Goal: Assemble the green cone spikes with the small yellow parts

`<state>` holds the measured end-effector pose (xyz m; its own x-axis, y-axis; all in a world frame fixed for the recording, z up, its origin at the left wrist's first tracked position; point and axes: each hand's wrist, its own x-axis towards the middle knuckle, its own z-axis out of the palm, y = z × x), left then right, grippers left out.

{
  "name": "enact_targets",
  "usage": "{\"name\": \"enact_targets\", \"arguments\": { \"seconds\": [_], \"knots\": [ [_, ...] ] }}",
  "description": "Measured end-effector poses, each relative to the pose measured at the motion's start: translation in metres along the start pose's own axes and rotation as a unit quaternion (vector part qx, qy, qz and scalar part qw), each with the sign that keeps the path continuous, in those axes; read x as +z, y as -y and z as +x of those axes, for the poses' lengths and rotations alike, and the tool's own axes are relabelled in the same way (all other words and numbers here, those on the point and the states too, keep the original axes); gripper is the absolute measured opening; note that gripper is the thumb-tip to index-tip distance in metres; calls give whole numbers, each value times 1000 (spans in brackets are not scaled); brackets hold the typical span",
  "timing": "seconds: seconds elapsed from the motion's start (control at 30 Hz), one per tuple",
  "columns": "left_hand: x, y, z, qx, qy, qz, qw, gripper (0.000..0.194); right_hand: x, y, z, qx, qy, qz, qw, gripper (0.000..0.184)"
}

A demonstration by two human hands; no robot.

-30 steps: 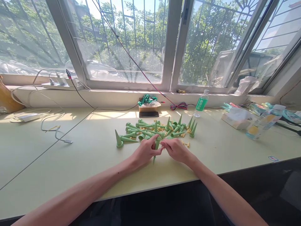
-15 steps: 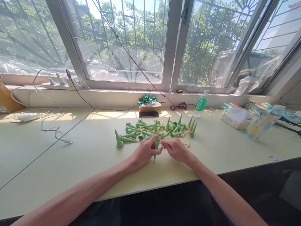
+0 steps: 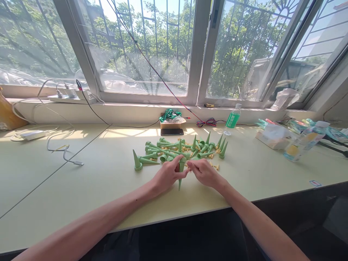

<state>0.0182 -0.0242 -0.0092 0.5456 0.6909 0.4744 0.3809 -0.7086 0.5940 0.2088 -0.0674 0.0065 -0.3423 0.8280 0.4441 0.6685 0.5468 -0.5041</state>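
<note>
My left hand (image 3: 172,172) is closed around a green plastic spike (image 3: 181,166), a long cone with a wide collar, held with its tip pointing down toward me. Close against its right side, my right hand (image 3: 202,170) has its fingers pinched together; what sits between the fingertips is too small and hidden to name. Beyond both hands lies a pile of similar green spikes (image 3: 168,145), some on their sides and some standing tip up. Small yellow pegs (image 3: 216,167) are scattered among them and beside my right hand. One upright spike (image 3: 137,163) stands at the pile's left end.
Behind the pile are a black phone (image 3: 172,132) and a small cardboard box (image 3: 173,125) with green material. A green-labelled bottle (image 3: 232,120) stands at the back right, near a tissue box (image 3: 272,137) and a clear bottle (image 3: 299,146). A white cable (image 3: 65,154) trails at left.
The held spike has tilted slightly, its tip shifting a little to the right. My right fingertips have edged slightly away from the spike; the pile stays as it was.
</note>
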Motion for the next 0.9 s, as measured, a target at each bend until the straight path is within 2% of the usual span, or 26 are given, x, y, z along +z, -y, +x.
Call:
{"name": "enact_targets", "arguments": {
  "seconds": [0.9],
  "knots": [
    [-1,2,-1,3,-10,14,1000,32,-1,1,1,1,-3,23,1000,47]
  ]
}}
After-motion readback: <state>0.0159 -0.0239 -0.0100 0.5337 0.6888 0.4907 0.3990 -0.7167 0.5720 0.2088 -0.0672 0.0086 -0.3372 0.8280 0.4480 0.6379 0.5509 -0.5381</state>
